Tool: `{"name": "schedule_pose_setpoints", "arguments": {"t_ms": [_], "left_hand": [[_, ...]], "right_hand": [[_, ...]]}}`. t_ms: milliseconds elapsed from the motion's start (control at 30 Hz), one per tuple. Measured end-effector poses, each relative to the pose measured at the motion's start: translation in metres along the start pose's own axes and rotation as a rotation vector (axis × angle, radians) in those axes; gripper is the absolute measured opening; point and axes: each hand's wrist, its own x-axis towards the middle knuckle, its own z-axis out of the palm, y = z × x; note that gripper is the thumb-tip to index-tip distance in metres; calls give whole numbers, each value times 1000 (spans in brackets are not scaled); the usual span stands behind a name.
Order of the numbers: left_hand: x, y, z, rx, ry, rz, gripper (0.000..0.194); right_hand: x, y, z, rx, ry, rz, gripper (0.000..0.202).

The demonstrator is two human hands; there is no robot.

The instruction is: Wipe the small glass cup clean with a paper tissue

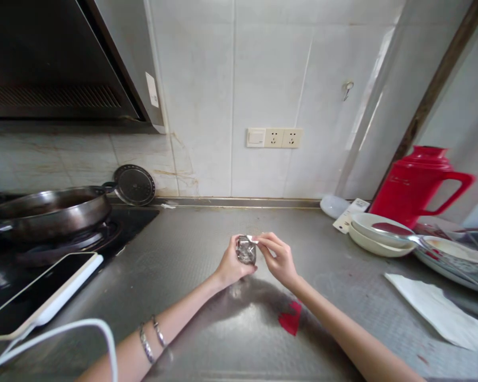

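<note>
My left hand (230, 265) is wrapped round a small clear glass container (246, 251), lifted above the metal counter, its open or top side facing me; I cannot tell which. The fingers of my right hand (276, 255) are pinched on a small white piece (252, 240), perhaps tissue, that touches the glass at its upper right rim. Under my right forearm a crumpled red scrap (290, 318) lies on the counter (207, 339).
At left a steel pan (51, 212) sits on the stove, with a phone (43, 292) and white cable (99, 321) nearer me. At right are a red thermos (412, 183), white bowls (376, 246), a patterned plate (454, 265) and a white paper sheet (438, 310).
</note>
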Motion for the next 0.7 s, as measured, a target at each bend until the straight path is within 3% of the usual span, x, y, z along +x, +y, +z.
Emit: {"name": "schedule_pose_setpoints", "arguments": {"t_ms": [200, 433, 700], "left_hand": [[-2, 5, 0, -4, -34, 16, 72], [2, 5, -3, 29, 5, 2, 70], [0, 5, -4, 69, -89, 63, 73]], "right_hand": [[2, 7, 1, 51, 11, 168, 17], [-1, -3, 1, 12, 17, 26, 18], [-1, 8, 4, -11, 46, 155, 23]]}}
